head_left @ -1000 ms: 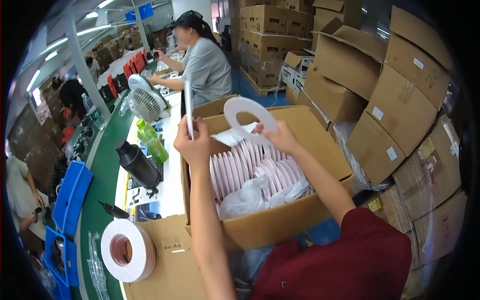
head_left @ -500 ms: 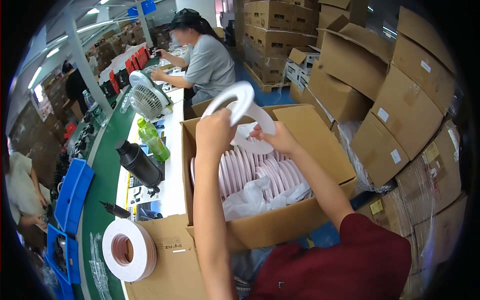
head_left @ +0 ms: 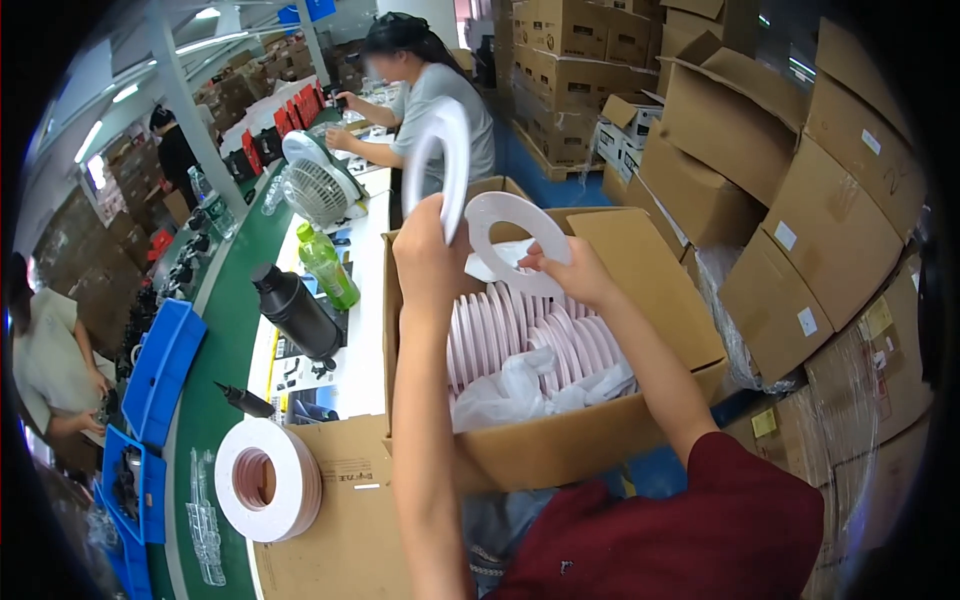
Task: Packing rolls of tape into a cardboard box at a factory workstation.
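My left hand [head_left: 424, 242] is closed on a flat white ring [head_left: 457, 150], held up on edge above the far left side of an open cardboard box [head_left: 560, 448]. A second white ring [head_left: 487, 218] is pinched at its lower right edge by my right hand [head_left: 578, 272], over the box. The two rings are apart, or nearly so. Inside the box several pinkish-white rings [head_left: 490, 335] stand on edge in rows, partly covered by a crumpled white plastic bag [head_left: 510, 392]. To the left, a stack of the same rings [head_left: 292, 500] lies flat on a cardboard sheet [head_left: 345, 540].
On the left bench stand a black bottle [head_left: 297, 315], a green drink bottle [head_left: 326, 267] and a fan [head_left: 318, 190]. Blue bins [head_left: 165, 370] line the green belt [head_left: 225, 330]. A co-worker [head_left: 450, 110] sits ahead. Large cartons [head_left: 850, 200] rise at the right.
My hands have moved apart, separating the two rings. The left hand's ring has tipped upright and risen, while the right hand's ring now faces me more. The whole view has shifted slightly.
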Demonstrator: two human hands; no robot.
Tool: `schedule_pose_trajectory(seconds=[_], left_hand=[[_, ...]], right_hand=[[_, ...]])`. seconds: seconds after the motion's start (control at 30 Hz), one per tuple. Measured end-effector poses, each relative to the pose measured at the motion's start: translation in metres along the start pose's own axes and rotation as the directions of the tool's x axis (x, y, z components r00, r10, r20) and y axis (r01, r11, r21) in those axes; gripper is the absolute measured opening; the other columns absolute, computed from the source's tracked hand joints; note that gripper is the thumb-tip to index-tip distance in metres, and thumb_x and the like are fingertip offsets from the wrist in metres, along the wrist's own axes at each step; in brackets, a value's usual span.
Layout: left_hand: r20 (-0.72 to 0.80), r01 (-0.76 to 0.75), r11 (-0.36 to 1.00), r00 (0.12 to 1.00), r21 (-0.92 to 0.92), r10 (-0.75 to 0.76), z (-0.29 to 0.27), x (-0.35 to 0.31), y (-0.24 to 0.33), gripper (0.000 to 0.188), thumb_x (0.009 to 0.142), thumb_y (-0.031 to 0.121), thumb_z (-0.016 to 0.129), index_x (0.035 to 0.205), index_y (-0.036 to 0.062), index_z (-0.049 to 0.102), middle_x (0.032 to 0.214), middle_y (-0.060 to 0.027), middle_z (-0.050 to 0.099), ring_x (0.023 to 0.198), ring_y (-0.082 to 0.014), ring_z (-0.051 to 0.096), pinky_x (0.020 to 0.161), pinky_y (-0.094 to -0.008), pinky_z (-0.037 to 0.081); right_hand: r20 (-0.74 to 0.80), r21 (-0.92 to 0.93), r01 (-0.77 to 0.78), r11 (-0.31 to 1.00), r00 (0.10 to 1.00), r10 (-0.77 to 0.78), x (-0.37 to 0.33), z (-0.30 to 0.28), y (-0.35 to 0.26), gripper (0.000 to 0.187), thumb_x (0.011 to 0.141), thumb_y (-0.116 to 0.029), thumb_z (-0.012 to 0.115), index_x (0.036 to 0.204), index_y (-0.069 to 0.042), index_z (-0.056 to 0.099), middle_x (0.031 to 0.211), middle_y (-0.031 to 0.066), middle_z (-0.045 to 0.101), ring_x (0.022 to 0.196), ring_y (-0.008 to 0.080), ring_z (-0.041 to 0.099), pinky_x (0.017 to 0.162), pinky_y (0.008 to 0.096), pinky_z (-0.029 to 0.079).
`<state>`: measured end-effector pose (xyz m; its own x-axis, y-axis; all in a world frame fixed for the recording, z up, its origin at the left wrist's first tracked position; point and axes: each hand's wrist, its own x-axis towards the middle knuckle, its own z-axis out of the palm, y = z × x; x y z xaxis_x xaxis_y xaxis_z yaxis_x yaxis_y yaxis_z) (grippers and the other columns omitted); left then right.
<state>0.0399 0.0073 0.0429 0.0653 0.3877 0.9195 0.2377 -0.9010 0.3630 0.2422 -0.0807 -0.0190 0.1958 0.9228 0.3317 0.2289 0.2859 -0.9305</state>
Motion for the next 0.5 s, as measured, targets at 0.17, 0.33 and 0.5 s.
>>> schedule_pose_trajectory(seconds=[0.17,0.33,0.5], left_hand=[[0.692,-0.163,0.927,0.71,0.339,-0.129,-0.014,0.015,0.0,0.02,0.075,0.001,0.065,0.094,0.0001,0.058,0.084,-0.0214,0.063,0.078,-0.0412,0.063,0.069,-0.0488,0.05],[0.572,-0.133,0.951,0.818,0.278,-0.052,-0.023,0.019,0.004,0.016,0.072,0.005,0.067,0.086,-0.0003,0.062,0.076,-0.0216,0.065,0.075,-0.0412,0.065,0.068,-0.0482,0.05],[0.112,-0.05,0.994,0.993,0.1,0.038,-0.013,0.007,0.016,0.014,0.072,0.002,0.063,0.086,0.0005,0.064,0.08,-0.0198,0.066,0.077,-0.041,0.065,0.069,-0.0479,0.052]], right_hand=[[0.025,-0.075,0.02,0.997,1.0,-0.018,-0.005,0.004,-0.011,0.019,0.087,0.003,0.057,0.105,0.006,0.062,0.099,0.015,0.072,0.098,0.0205,0.069,0.087,0.0335,0.053],[0.017,-0.017,0.038,0.999,0.999,-0.037,-0.007,0.008,-0.012,0.017,0.087,0.002,0.058,0.104,0.003,0.063,0.097,0.0131,0.073,0.093,0.0187,0.069,0.085,0.033,0.053],[-0.047,-0.033,0.062,0.998,0.997,-0.063,-0.005,0.003,-0.009,0.011,0.088,0.001,0.06,0.098,0.003,0.065,0.096,0.0113,0.073,0.089,0.0176,0.068,0.082,0.0322,0.052]])
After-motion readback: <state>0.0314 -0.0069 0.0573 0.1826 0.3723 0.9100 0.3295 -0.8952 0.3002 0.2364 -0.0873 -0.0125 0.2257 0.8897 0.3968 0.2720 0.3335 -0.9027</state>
